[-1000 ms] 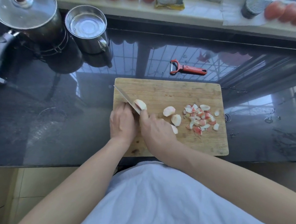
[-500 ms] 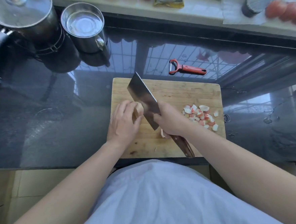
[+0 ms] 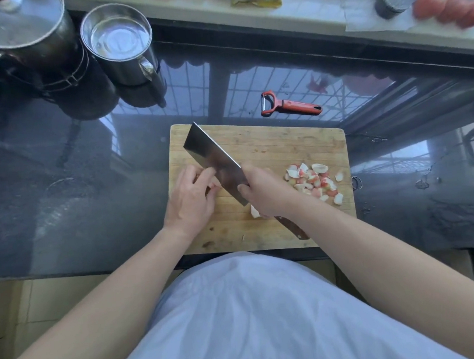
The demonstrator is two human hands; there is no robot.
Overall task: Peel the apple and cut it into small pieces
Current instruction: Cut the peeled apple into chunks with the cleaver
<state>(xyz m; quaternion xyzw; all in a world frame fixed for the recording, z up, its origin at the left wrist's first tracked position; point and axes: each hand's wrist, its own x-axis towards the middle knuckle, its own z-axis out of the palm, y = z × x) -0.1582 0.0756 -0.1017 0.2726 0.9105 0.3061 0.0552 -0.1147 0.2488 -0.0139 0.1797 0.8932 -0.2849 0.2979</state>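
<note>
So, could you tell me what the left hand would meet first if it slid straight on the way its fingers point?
Most likely the cleaver: the left hand points up and right at the blade's flat side, fingertips right by it. Whether they touch already is unclear.

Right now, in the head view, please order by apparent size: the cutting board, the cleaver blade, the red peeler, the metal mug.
1. cutting board
2. metal mug
3. cleaver blade, partly hidden by the hands, so its place against the mug is unsure
4. red peeler

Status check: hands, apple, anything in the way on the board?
Right hand grips cleaver, blade tilted above board. Left hand curled over apple piece, mostly hidden. Cut pieces piled right; one chunk under right hand. Peeler off board.
</note>
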